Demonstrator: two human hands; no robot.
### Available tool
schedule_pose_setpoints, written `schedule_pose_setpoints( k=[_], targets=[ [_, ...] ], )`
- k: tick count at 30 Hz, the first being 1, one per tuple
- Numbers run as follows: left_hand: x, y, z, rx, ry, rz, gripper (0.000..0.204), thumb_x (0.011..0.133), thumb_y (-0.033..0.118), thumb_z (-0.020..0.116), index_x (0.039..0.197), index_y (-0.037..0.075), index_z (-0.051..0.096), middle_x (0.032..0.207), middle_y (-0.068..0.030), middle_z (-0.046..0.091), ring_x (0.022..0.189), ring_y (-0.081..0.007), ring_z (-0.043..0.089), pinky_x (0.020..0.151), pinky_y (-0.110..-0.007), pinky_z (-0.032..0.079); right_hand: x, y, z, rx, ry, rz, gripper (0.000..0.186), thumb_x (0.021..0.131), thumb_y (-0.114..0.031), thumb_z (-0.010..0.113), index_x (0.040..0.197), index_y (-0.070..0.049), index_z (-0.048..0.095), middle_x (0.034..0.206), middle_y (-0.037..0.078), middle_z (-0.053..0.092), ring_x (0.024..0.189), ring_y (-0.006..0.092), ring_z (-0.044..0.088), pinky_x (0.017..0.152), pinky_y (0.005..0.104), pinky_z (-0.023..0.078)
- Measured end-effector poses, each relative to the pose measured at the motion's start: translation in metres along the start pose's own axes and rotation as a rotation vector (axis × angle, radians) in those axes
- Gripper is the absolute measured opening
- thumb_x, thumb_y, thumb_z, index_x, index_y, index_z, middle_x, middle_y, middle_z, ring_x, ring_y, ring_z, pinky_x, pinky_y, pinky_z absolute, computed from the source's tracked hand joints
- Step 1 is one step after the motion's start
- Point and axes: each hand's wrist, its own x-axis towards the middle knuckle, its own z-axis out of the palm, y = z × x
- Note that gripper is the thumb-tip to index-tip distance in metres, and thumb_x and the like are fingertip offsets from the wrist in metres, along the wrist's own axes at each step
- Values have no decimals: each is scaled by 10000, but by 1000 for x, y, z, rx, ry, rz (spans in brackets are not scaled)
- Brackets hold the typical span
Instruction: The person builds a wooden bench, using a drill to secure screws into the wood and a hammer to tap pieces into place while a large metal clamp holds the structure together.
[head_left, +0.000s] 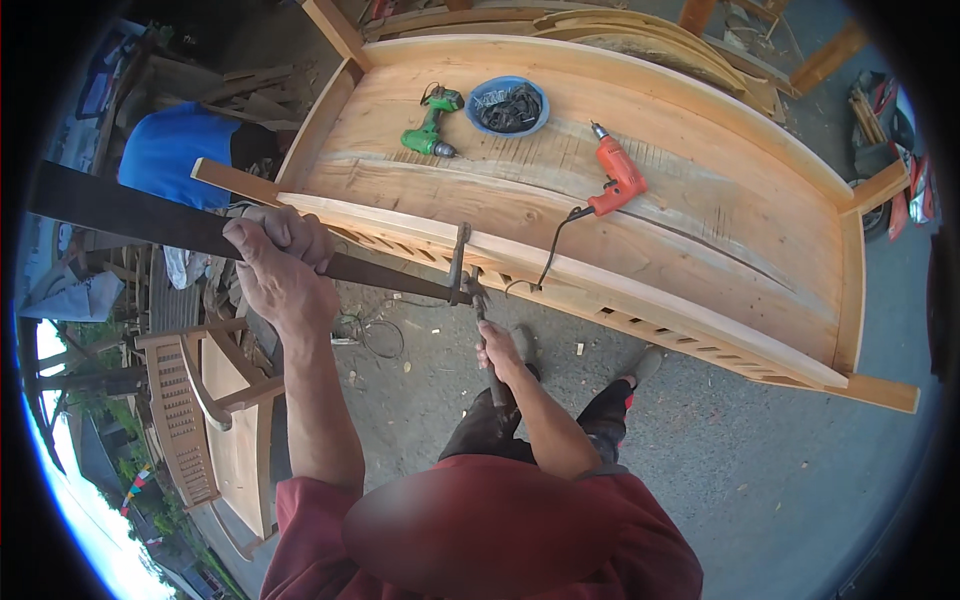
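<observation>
Gritty grey ground (pixel 740 480) surrounds the work area, with a second wooden bench (pixel 185 420) standing well apart on the left. On the main wooden bench (pixel 740 215) lie a green cordless drill (pixel 425 135), a red corded drill (pixel 620 180) and a blue bowl (pixel 545 112) containing dark material.

Item inspected: a long, dark metal bar (pixel 180 224), running from the upper left to the bench's front rail (pixel 370 219), where a hooked metal bracket (pixel 459 262) sits over the rail. Left hand (pixel 288 262): clamped round the bar, at a point clear of the bracket. Right hand (pixel 497 347): closed on the handle of a hammer (pixel 480 302), its head beside the bracket (contact between the two cannot be confirmed from this view).

Handling assessment: the bar is judged stiff and rather heavy, its long free end likely to swing or sag if gripped too near the rail. A full wrap near the balance point, as the left hand appears to have, should suit. The hammer is judged head-heavy, best held low on the handle with fingers clear of the bracket. Bare timber at the rail would probably dent.
</observation>
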Motion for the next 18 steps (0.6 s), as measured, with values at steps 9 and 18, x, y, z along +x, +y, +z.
schedule_pose_setpoints(
  k=[9,18],
  targets=[
    [-10,21,-49,185,90,2,488,1031,515,493,742,140,378,582,48,305,459,-69,274,413,-252,223,-69,-35,111,-412,-439,-222,280,1050,-317,513,1090,-48,580,591,-24,439,401,78,419,355,268,347],
    [-96,23,-34,534,36,-42,469,1057,394,512,720,72,464,576,39,406,537,-54,352,475,-269,268,-149,-13,77,-604,-478,-32,420,1020,-407,572,1191,-24,554,623,-28,462,430,59,433,378,238,360]
  ],
)
